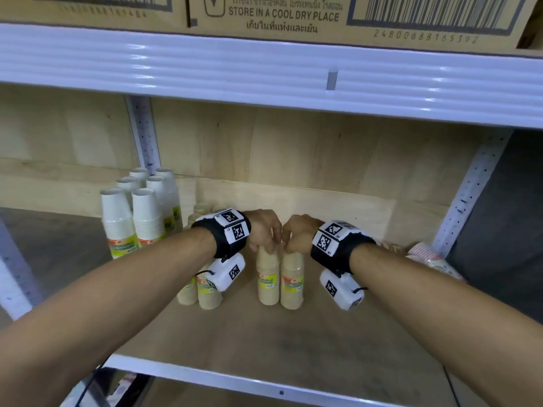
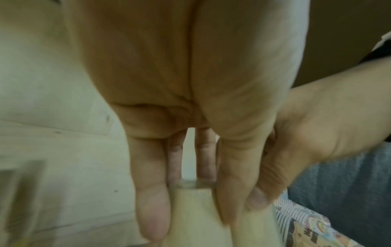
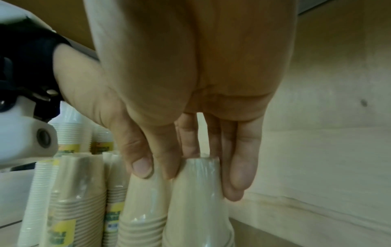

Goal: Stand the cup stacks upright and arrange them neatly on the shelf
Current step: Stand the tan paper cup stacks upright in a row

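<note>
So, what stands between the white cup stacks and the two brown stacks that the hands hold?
More brown cup stacks, upright, partly hidden behind the left wrist camera; the head view shows it.

We see a shop stockroom: metal shelf racking, barcoded cartons overhead, wrapped cup stacks below.

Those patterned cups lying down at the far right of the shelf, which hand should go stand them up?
Probably the right hand: the lying patterned cups are just beyond its wrist. The left hand grips a brown stack farther away, and would have to cross over.
</note>
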{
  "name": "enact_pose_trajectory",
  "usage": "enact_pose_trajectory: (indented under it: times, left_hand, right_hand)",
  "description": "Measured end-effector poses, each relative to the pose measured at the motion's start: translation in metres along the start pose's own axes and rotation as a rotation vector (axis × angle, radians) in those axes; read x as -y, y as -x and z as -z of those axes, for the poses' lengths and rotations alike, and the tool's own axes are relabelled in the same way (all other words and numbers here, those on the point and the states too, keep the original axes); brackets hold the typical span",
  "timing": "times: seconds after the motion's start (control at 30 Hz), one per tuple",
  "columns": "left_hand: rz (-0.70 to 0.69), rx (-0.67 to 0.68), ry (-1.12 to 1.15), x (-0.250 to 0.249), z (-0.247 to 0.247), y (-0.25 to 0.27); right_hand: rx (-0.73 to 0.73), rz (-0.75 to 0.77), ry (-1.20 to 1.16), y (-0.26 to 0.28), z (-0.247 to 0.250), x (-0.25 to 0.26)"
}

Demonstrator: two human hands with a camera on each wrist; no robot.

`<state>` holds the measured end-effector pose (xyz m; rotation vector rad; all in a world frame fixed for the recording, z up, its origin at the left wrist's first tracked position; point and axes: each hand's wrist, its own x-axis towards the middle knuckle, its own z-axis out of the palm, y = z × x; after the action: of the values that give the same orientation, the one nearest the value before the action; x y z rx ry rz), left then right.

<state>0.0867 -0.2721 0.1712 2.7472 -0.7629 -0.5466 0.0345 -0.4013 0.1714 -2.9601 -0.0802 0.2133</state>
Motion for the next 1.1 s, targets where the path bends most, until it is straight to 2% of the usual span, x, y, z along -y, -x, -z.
enact_pose_trajectory:
  times: [0.23,0.43,0.7,0.93,1.1]
  left_hand:
    - [0.175,0.090,-0.002,0.035,0.010,0.043]
    - [0.277,0.137,0.062,0.073,0.012,0.086]
    - [0.303,0.119,0.094,0.106,0.015,0.122]
    - [0.331,0.045,0.058,0.117,0.012,0.130]
    - [0.318,0.044,0.027,0.118,0.008,0.127]
  right_hand:
    - [0.128,0.136,-0.013,0.001,0.000,0.049]
    - [0.171,0.249,-0.063,0.007,-0.009,0.095]
    - [0.224,0.354,-0.053,0.011,-0.019,0.139]
    - [0.162,0.393,-0.069,0.014,-0.018,0.152]
    - [0.160,0.407,-0.108,0.015,-0.018,0.157]
